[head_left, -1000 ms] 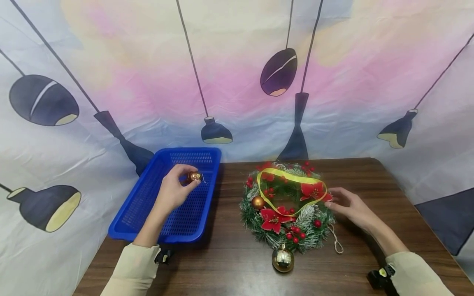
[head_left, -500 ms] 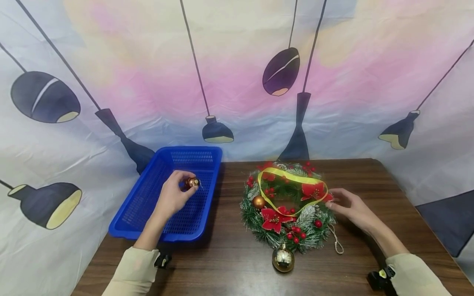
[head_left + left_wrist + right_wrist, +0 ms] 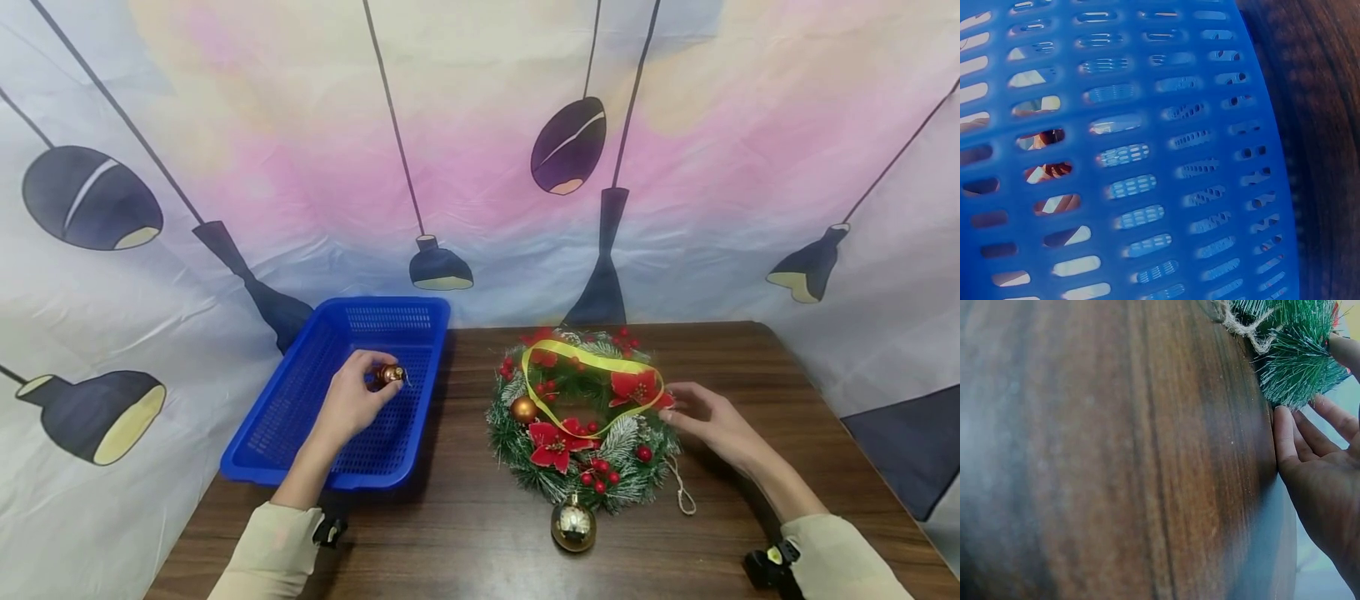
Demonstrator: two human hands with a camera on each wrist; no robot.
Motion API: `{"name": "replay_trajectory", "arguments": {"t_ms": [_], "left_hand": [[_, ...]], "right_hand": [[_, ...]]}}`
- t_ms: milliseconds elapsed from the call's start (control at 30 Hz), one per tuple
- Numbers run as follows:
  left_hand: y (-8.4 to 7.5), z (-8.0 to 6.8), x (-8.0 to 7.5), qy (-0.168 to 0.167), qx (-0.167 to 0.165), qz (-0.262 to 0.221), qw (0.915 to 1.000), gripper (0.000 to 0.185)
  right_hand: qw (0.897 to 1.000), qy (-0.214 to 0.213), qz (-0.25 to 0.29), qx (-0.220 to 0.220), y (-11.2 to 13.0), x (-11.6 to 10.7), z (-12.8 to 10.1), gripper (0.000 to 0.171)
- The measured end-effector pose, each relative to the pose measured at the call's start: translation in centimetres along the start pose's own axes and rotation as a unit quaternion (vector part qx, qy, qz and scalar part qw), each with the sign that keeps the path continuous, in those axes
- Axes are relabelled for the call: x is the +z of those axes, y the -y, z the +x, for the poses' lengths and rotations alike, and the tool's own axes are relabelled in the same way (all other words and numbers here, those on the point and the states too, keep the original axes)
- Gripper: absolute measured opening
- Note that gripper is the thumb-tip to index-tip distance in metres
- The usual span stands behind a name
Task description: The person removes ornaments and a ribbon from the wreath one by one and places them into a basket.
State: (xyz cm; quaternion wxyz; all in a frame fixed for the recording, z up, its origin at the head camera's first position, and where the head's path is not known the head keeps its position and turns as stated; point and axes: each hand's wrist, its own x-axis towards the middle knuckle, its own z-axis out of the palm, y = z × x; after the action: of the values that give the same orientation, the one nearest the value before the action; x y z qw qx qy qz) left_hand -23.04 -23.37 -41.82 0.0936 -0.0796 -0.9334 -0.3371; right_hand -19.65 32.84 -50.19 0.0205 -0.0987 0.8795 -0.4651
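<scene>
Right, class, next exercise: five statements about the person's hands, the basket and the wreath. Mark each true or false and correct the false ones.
1. The left hand holds a copper-coloured ornament. True.
2. In the head view, the blue basket stands left of the wreath. True.
3. Both hands are at the wreath. False: only the right hand is at its edge.
4. The wreath's ribbon is red. False: a yellow ribbon lies on it.
5. A gold bauble sits at the wreath's near edge. True.
</scene>
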Motion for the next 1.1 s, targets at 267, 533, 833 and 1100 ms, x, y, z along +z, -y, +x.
{"name": "replay_trajectory", "arguments": {"t_ms": [267, 533, 833, 1100], "left_hand": [[-0.3, -0.1, -0.2, -0.01, 0.002, -0.008, 0.9999, 0.035], [-1.1, -0.1, -0.3, -0.007, 0.009, -0.019, 0.9998, 0.038], [-4.3, -0.2, 0.9, 0.009, 0.055, -0.023, 0.9982, 0.039], [-8.3, -0.3, 1.7, 0.02, 0.115, -0.036, 0.9925, 0.043]], "right_hand": [[1.0, 0.0, 0.0, -0.002, 0.1, 0.0, 0.0, 0.054], [1.0, 0.002, 0.002, 0.0, 0.1, 0.0, 0.0, 0.055], [1.0, -0.001, 0.002, 0.001, 0.0, 0.1, 0.1, 0.053], [1.0, 0.0, -0.003, 0.009, 0.2, 0.0, 0.0, 0.055]]}}
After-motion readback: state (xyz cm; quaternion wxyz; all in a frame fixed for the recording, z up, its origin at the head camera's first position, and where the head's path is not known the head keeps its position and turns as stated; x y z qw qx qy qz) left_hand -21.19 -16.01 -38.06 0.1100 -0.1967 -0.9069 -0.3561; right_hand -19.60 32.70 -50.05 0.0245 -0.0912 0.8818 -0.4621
